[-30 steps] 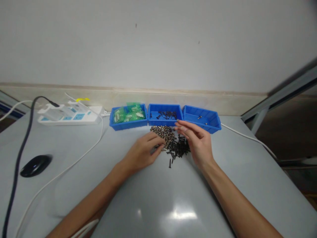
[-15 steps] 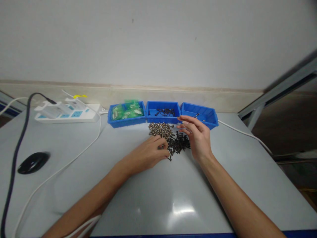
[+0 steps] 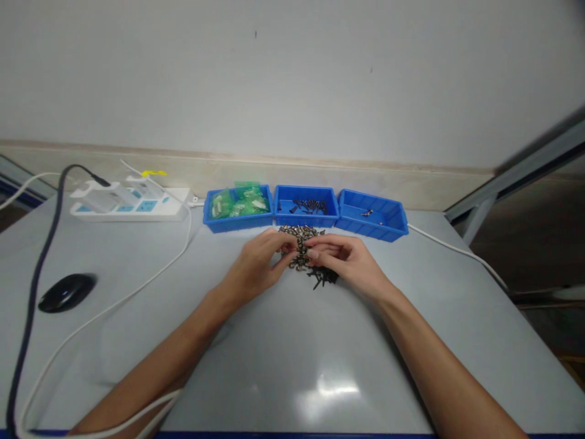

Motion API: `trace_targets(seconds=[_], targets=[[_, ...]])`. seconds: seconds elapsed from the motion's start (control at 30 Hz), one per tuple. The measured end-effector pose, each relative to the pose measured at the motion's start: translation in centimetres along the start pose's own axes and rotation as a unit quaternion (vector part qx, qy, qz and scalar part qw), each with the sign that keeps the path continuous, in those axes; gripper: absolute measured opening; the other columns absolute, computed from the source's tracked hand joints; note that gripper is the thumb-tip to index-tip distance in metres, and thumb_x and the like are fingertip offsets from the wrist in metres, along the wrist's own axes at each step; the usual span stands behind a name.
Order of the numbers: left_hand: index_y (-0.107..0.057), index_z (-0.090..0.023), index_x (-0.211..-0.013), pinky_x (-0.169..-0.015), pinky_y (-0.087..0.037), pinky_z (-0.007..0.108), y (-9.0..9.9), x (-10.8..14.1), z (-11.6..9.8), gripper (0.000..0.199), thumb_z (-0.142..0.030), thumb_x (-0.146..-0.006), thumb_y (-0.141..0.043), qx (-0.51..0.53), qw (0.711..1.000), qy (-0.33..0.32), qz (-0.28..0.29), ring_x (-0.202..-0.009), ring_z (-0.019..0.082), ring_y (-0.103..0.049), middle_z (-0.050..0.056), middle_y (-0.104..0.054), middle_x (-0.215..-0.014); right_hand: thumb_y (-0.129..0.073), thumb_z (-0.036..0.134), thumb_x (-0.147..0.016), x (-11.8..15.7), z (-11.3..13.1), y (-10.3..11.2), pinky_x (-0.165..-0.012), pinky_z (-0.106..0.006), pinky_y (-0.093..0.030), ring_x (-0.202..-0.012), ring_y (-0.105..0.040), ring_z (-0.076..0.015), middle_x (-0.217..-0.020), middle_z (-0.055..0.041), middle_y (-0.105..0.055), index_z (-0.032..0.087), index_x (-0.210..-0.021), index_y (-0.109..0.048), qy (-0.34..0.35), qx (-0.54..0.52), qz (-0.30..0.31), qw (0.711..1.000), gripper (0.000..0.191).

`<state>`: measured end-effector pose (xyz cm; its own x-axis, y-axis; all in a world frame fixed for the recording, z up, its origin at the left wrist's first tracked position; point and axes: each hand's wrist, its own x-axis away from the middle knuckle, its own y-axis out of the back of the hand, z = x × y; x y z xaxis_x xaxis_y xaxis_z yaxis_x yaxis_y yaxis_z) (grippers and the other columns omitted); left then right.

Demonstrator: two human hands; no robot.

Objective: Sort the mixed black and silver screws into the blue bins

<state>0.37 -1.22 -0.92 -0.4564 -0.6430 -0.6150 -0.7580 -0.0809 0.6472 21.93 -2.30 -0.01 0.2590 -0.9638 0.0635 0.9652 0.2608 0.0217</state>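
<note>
Silvery screws (image 3: 299, 231) lie heaped on the table in front of the middle blue bin. Beside and nearer to me is a pile of black screws (image 3: 322, 276), partly covered by my right hand. My left hand (image 3: 262, 259) is over the left edge of the silvery heap, its fingers curled toward the thumb; what they hold is too small to make out. From the right, my right hand (image 3: 345, 256) reaches over both heaps, thumb and fingertips close together, with any held item hidden. The fingertips of both hands nearly meet.
Three blue bins stand along the wall: the left bin (image 3: 238, 224) with green packets, the middle bin (image 3: 306, 219) with dark screws, the right bin (image 3: 372, 230) with a few small pieces. A power strip (image 3: 176, 210), cables and a black mouse (image 3: 67, 292) are at left.
My left hand has moved slightly left and away from me. My right hand has come down and left from near the right bin to the screws. A further small piece shows in the right bin.
</note>
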Motion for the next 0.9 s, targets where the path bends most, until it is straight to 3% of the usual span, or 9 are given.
trace_targets(seconds=[0.1, 0.2, 0.3, 0.4, 0.47, 0.57, 0.67, 0.73, 0.9], targets=[[-0.06, -0.019, -0.094, -0.071, -0.05, 0.025, -0.3, 0.1, -0.2, 0.008, -0.013, -0.092, -0.065, 0.007, 1.0, 0.001, 0.007, -0.076, 0.014, -0.062, -0.001, -0.066, -0.082, -0.084, 0.035, -0.075, 0.1, -0.3, -0.2, -0.071, -0.032, -0.059, -0.07, -0.073, -0.0173, -0.076, -0.0042, -0.077, 0.018, -0.094, -0.078, -0.02, -0.028, 0.024, 0.999, 0.026], [-0.061, -0.018, -0.095, -0.071, -0.05, 0.027, -0.5, 0.1, -0.3, 0.008, -0.013, -0.091, -0.067, -0.006, 1.0, -0.006, 0.016, -0.079, 0.016, -0.062, 0.001, -0.067, -0.085, -0.083, 0.033, -0.075, -0.1, -0.5, -0.2, -0.07, -0.031, -0.06, -0.068, -0.072, -0.0164, -0.075, -0.0042, -0.077, 0.018, -0.089, -0.079, -0.011, -0.019, -0.017, 1.0, 0.021], [-0.063, -0.016, -0.097, -0.077, -0.052, 0.031, -0.7, 0.2, -0.4, 0.004, -0.014, -0.094, -0.064, -0.024, 0.998, -0.026, 0.05, -0.085, 0.019, -0.062, 0.005, -0.069, -0.089, -0.083, 0.029, -0.077, -0.2, -0.2, -0.1, -0.091, -0.036, -0.06, -0.097, -0.074, -0.0198, -0.112, -0.0071, -0.078, 0.025, -0.12, -0.074, 0.056, -0.042, -0.035, 0.997, 0.044], [-0.065, -0.016, -0.098, -0.088, -0.052, 0.036, -1.0, 0.3, -0.4, 0.007, -0.016, -0.097, -0.058, -0.028, 0.994, -0.052, 0.096, -0.094, 0.022, -0.062, 0.008, -0.07, -0.095, -0.079, 0.026, -0.081, -0.3, 0.2, 0.5, -0.102, -0.038, -0.055, -0.118, -0.068, -0.0206, -0.141, -0.0062, -0.064, 0.034, -0.146, -0.053, 0.102, -0.034, -0.026, 0.994, 0.071], [-0.066, -0.016, -0.097, -0.09, -0.052, 0.037, -1.2, 0.5, -0.5, 0.009, -0.019, -0.098, -0.057, -0.03, 0.99, -0.066, 0.119, -0.096, 0.022, -0.061, 0.008, -0.069, -0.096, -0.076, 0.028, -0.083, -0.6, 0.4, 1.3, -0.098, -0.038, -0.056, -0.112, -0.07, -0.0206, -0.136, -0.0083, -0.067, 0.03, -0.141, -0.059, 0.097, 0.01, -0.048, 0.994, 0.061], [-0.067, -0.015, -0.098, -0.086, -0.053, 0.037, -1.8, 0.8, -0.9, 0.011, -0.022, -0.098, -0.059, -0.039, 0.987, -0.075, 0.137, -0.093, 0.022, -0.059, 0.008, -0.067, -0.095, -0.072, 0.032, -0.085, -1.2, 0.6, 3.0, -0.081, -0.035, -0.059, -0.088, -0.073, -0.0198, -0.108, -0.0104, -0.078, 0.019, -0.118, -0.074, 0.077, 0.119, -0.088, 0.986, 0.036], [-0.068, -0.015, -0.098, -0.082, -0.052, 0.036, -2.5, 0.9, -1.5, 0.013, -0.022, -0.099, -0.058, -0.068, 0.983, -0.082, 0.148, -0.09, 0.022, -0.057, 0.008, -0.067, -0.093, -0.071, 0.032, -0.085, -1.8, 0.7, 4.6, -0.065, -0.031, -0.054, -0.067, -0.067, -0.0163, -0.084, -0.0068, -0.077, 0.017, -0.107, -0.077, 0.085, 0.234, -0.093, 0.964, 0.028], [-0.068, -0.014, -0.096, -0.079, -0.052, 0.036, -3.0, 1.0, -1.8, 0.013, -0.02, -0.099, -0.057, -0.093, 0.98, -0.087, 0.15, -0.088, 0.022, -0.056, 0.008, -0.066, -0.091, -0.069, 0.032, -0.085, -2.1, 0.7, 5.1, -0.063, -0.031, -0.053, -0.066, -0.066, -0.0162, -0.082, -0.0067, -0.077, 0.016, -0.105, -0.077, 0.095, 0.239, -0.1, 0.961, 0.027], [-0.066, -0.015, -0.091, -0.076, -0.051, 0.034, -3.9, 1.2, -1.4, 0.016, -0.015, -0.101, -0.053, -0.131, 0.98, -0.082, 0.129, -0.085, 0.021, -0.056, 0.007, -0.065, -0.088, -0.068, 0.034, -0.085, -1.9, -0.4, 4.8, -0.064, -0.03, -0.054, -0.077, -0.072, -0.0188, -0.086, -0.0074, -0.078, 0.017, -0.106, -0.075, 0.118, 0.136, -0.159, 0.971, 0.028]])
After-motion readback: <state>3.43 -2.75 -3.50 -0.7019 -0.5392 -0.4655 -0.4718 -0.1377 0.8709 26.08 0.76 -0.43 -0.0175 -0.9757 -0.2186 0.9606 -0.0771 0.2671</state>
